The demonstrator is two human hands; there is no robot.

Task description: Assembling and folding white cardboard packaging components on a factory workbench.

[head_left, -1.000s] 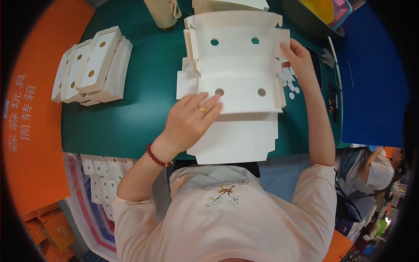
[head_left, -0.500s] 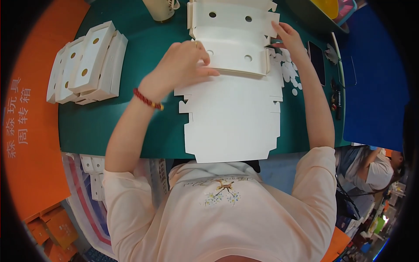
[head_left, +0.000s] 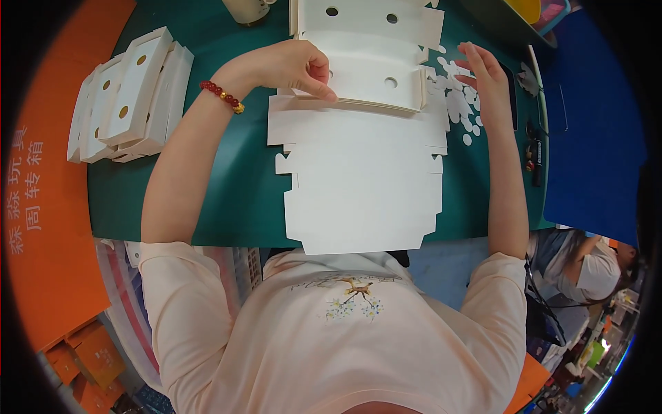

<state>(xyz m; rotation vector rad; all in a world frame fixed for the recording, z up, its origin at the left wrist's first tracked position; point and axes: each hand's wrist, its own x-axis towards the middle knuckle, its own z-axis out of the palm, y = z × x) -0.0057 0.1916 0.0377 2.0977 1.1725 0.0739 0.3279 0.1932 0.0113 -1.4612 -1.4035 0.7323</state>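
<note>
A partly folded white cardboard box (head_left: 358, 52) with round holes lies at the far middle of the table. My left hand (head_left: 300, 69) bends over its near left corner, fingers curled at the side wall and thumb along the near edge. Part of that corner is hidden under the hand. Right of the box, my right hand (head_left: 485, 76) is held apart from it with fingers spread and nothing in them. Loose white paper discs (head_left: 458, 103) lie beside and below that hand. Flat white die-cut cardboard sheets (head_left: 362, 179) extend from under the box toward me.
Several folded white boxes (head_left: 134, 96) are stacked on the left of the green table (head_left: 221, 186). A cup (head_left: 247, 10) stands at the back. On the right are a dark phone (head_left: 512, 103), a black pen (head_left: 537, 162) and a bin (head_left: 507, 24). Another person (head_left: 596, 272) sits at right.
My right hand has let go of the box's right flap and moved right, over toward the discs. My left hand has shifted slightly left and away from me, its fingers more curled.
</note>
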